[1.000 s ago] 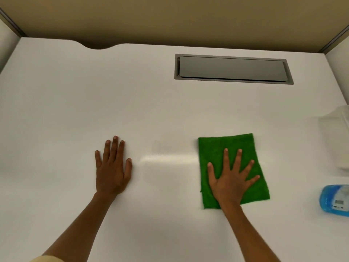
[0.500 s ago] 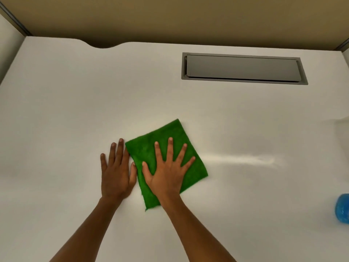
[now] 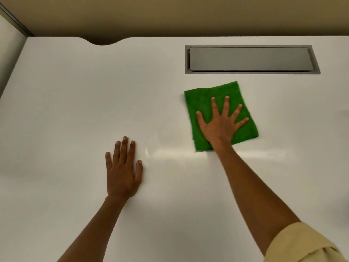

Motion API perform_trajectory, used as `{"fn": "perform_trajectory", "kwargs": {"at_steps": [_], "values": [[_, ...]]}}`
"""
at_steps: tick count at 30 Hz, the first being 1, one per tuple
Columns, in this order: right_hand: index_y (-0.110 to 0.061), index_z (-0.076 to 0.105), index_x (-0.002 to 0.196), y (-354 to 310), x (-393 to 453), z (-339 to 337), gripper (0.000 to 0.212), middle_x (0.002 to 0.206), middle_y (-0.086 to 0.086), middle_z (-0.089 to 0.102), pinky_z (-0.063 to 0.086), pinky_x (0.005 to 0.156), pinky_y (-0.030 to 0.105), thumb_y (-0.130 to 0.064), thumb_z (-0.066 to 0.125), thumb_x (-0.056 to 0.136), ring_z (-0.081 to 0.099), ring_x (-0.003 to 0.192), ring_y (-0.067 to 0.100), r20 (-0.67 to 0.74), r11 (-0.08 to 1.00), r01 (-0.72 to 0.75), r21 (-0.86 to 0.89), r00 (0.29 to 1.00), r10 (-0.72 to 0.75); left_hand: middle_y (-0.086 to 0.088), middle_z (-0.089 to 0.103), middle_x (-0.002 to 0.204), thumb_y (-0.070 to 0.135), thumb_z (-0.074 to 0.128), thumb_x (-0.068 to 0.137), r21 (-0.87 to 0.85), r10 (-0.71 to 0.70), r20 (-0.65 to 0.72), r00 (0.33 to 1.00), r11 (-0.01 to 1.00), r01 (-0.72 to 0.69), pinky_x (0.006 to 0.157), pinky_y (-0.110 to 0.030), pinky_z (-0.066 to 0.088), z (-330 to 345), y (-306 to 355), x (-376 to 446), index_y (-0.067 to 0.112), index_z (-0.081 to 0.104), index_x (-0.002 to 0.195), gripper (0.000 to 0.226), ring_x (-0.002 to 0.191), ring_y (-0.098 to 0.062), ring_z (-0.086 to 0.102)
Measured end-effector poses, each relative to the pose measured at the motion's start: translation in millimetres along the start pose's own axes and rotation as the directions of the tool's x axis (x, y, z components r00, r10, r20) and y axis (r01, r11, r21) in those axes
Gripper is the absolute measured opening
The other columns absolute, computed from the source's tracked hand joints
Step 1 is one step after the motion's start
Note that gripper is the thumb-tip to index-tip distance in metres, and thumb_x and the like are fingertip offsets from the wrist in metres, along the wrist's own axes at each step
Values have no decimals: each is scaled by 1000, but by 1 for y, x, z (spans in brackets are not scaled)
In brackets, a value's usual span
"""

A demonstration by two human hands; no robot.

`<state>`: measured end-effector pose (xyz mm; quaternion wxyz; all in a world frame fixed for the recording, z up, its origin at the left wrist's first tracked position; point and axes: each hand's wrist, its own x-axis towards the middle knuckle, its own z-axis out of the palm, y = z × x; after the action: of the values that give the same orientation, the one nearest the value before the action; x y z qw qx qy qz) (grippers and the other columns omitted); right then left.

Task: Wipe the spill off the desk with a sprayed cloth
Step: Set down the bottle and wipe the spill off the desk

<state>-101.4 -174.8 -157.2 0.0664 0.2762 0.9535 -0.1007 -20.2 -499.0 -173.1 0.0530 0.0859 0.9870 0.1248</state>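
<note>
The right hand [image 3: 220,127] is pressing flat on the green cloth [image 3: 207,103], fingers splayed wide and clamping nothing. The cloth is lying under those fingers on the white desk [image 3: 75,101]. A glossy wet streak [image 3: 175,153] is lying nearer than the fingertips, running sideways toward the left hand [image 3: 122,173], which is resting flat, fingers together.

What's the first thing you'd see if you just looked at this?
The bright green cloth jumps out, lying on the white desk with the right hand spread flat on it. Just beyond it sits a long grey hatch set into the desk. The left hand rests flat on the desk, nearer and apart from the cloth.
</note>
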Motion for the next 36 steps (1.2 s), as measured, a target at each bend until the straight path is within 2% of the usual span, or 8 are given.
{"fn": "perform_trajectory", "kwargs": {"at_steps": [4, 9, 15, 19, 24, 31, 36], "values": [[-43, 11, 151, 53, -28, -3, 83, 164, 2, 5, 2, 107, 76, -85, 11, 80, -1, 147, 46, -22, 997, -75, -11, 997, 75, 0, 5, 171, 45, 24, 99, 0, -2, -6, 1000, 1000, 2, 125, -55, 8, 0, 0, 0, 21, 17, 162, 67, 158, -22, 4], [-39, 17, 152, 71, -105, 8, 81, 164, 5, 10, 7, 107, 76, -81, 20, 83, 5, 146, 46, -20, 994, -106, -22, 994, 106, -1, 5, 171, 44, 24, 99, 9, -7, -1, 1000, 1000, 7, 125, -56, 9, 1, 0, 0, 21, 17, 162, 67, 158, -23, 4], [-39, 21, 152, 14, -179, 26, 82, 164, 5, 8, 2, 108, 75, -80, 28, 81, 0, 147, 47, 26, 997, 73, -8, 997, -73, -3, 8, 171, 43, 24, 99, 16, -2, -5, 1000, 1000, 2, 125, -58, 12, 1, 1, 0, 19, 19, 161, 68, 158, -25, 7], [-38, 20, 152, -46, -173, 27, 81, 164, 6, 6, 0, 107, 75, -79, 27, 82, -2, 146, 48, 35, 977, 206, 46, 977, -208, -3, 7, 171, 43, 24, 99, 32, -2, 4, 1000, 999, 2, 124, -60, 13, 1, 1, 2, 19, 17, 162, 68, 158, -26, 7], [-38, 16, 152, -104, -124, 29, 80, 165, 4, 2, -4, 106, 74, -78, 22, 83, -10, 146, 47, 53, 945, 320, 69, 945, -324, -3, 5, 171, 43, 22, 100, 41, 12, 12, 1000, 999, -13, 124, -60, 12, 3, -1, 3, 18, 17, 161, 67, 158, -26, 5], [-41, 12, 152, -124, -71, 26, 83, 165, 1, -1, -9, 106, 73, -81, 19, 81, -13, 146, 45, 75, 923, 385, 6, 920, -384, -3, 5, 171, 44, 22, 100, 37, 9, -3, 1000, 999, -9, 125, -58, 10, 3, -2, 3, 19, 13, 162, 67, 158, -25, 2], [-40, 18, 152, -112, -103, 29, 79, 165, 2, 4, -6, 107, 72, -78, 22, 82, -11, 147, 44, 70, 904, 428, 21, 901, -428, -8, 14, 170, 40, 24, 100, 36, 15, -8, 1000, 999, -15, 123, -60, 12, 3, -3, 2, 15, 24, 159, 65, 157, -29, 10]]}}
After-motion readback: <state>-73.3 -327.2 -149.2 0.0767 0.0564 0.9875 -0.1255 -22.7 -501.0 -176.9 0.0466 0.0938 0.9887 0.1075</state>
